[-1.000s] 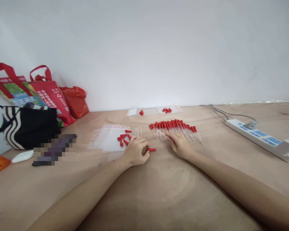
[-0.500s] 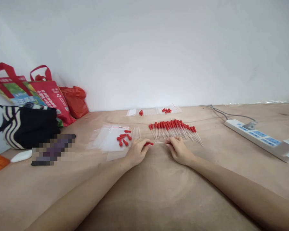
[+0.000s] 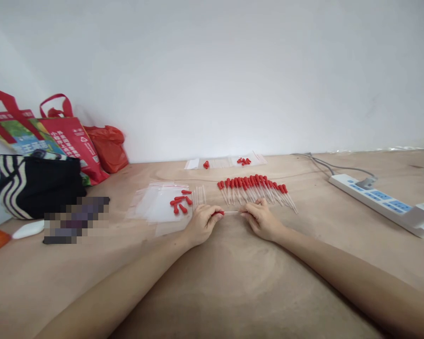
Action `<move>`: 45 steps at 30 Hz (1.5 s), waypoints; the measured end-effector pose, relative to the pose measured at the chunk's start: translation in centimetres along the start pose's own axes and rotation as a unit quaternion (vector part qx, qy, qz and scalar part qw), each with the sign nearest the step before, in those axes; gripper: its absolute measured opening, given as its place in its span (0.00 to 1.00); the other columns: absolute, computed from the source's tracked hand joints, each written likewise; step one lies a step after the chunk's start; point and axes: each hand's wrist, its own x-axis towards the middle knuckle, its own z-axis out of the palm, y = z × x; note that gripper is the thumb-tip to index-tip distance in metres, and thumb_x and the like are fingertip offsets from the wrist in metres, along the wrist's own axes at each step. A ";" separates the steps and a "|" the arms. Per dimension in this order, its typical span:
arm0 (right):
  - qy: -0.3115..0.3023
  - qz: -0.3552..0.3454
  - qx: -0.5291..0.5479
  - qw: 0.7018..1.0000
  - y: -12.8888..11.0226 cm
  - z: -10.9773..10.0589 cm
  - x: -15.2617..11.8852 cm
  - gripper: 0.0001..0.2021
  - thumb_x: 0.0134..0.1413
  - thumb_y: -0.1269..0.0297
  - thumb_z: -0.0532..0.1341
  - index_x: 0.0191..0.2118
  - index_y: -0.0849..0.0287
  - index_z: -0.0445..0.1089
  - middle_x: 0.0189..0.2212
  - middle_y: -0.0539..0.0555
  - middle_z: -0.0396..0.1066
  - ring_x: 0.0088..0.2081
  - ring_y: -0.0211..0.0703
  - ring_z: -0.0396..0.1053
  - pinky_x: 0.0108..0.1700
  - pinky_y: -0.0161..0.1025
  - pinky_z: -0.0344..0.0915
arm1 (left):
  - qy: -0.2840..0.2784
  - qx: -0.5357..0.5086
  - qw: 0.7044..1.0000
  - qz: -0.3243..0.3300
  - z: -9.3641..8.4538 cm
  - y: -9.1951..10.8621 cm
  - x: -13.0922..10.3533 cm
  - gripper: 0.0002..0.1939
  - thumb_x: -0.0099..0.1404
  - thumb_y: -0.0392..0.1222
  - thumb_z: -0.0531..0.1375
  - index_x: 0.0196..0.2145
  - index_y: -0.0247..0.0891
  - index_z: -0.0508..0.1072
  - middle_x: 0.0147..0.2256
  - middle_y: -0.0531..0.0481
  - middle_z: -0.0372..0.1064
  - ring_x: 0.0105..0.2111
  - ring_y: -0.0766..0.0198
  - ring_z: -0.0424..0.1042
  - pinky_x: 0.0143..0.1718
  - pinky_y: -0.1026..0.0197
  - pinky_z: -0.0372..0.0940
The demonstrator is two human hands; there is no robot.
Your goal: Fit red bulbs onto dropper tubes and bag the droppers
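Note:
My left hand (image 3: 202, 224) is closed on a red rubber dropper bulb (image 3: 219, 213), whose end points right. Pinched in my right hand (image 3: 260, 219) is a thin clear dropper tube (image 3: 232, 212), its free end meeting the bulb's mouth. How deep the tube sits in the bulb I cannot tell. Just beyond my hands lies a row of droppers with red bulbs (image 3: 256, 182), their clear tips toward me. Loose red bulbs (image 3: 180, 203) rest on clear plastic bags (image 3: 159, 202) left of my left hand, with several bare tubes (image 3: 199, 195) beside them.
More bagged red bulbs (image 3: 244, 161) lie near the wall. A white power strip (image 3: 371, 197) with a grey cable stands at the right. On the left are a black striped bag (image 3: 45, 186), red shopping bags (image 3: 70, 141) and a blurred dark object (image 3: 79, 221).
My two hands have come slightly closer together. The gap between the tube's end and the red bulb has closed.

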 end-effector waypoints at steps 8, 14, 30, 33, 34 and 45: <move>-0.049 -0.019 -0.006 0.999 0.5 -0.6 0.1 0.09 0.56 0.67 0.48 0.33 0.58 0.65 0.25 0.50 0.69 0.28 0.36 0.62 0.38 0.39 0.47 | -0.041 0.029 0.997 0.052 0.2 -0.3 -0.1 0.09 0.62 0.38 0.50 0.30 0.39 0.69 0.29 0.52 0.72 0.29 0.66 0.68 0.46 0.55 0.52; -0.020 -0.030 -0.078 0.996 -0.5 -0.6 0.1 0.11 0.54 0.69 0.48 0.31 0.60 0.67 0.22 0.52 0.67 0.24 0.36 0.59 0.36 0.40 0.45 | -0.024 0.050 0.997 0.044 0.4 -0.6 -0.1 0.10 0.62 0.40 0.49 0.31 0.40 0.70 0.28 0.52 0.73 0.28 0.65 0.69 0.49 0.53 0.49; -0.076 0.045 0.013 0.996 -1.7 -0.2 0.2 0.14 0.56 0.65 0.47 0.25 0.59 0.65 0.19 0.49 0.66 0.21 0.33 0.55 0.36 0.37 0.45 | -0.012 0.088 0.988 0.130 0.4 -0.1 -0.4 0.10 0.62 0.40 0.49 0.30 0.38 0.68 0.25 0.52 0.69 0.27 0.66 0.66 0.48 0.54 0.50; -0.081 0.056 0.014 0.995 -2.0 -0.1 0.3 0.14 0.55 0.66 0.47 0.22 0.60 0.63 0.18 0.48 0.66 0.20 0.32 0.54 0.36 0.36 0.44 | -0.024 0.097 0.985 0.141 0.3 0.1 -0.4 0.09 0.62 0.40 0.49 0.30 0.37 0.68 0.25 0.52 0.69 0.27 0.66 0.66 0.48 0.54 0.49; -0.082 0.059 0.015 0.995 -2.1 -0.1 0.3 0.14 0.55 0.66 0.47 0.22 0.60 0.63 0.17 0.47 0.65 0.20 0.32 0.54 0.36 0.36 0.44 | -0.029 0.100 0.984 0.146 0.3 0.1 -0.3 0.09 0.62 0.40 0.49 0.30 0.37 0.68 0.25 0.52 0.69 0.28 0.65 0.66 0.48 0.54 0.49; -0.074 -0.033 -0.123 0.989 -2.3 -0.6 1.1 0.13 0.56 0.63 0.49 0.30 0.59 0.68 0.26 0.52 0.69 0.30 0.37 0.61 0.36 0.39 0.42 | 0.012 0.163 0.964 0.210 -0.4 -1.0 0.4 0.10 0.65 0.37 0.49 0.32 0.38 0.70 0.28 0.52 0.71 0.29 0.66 0.66 0.42 0.57 0.51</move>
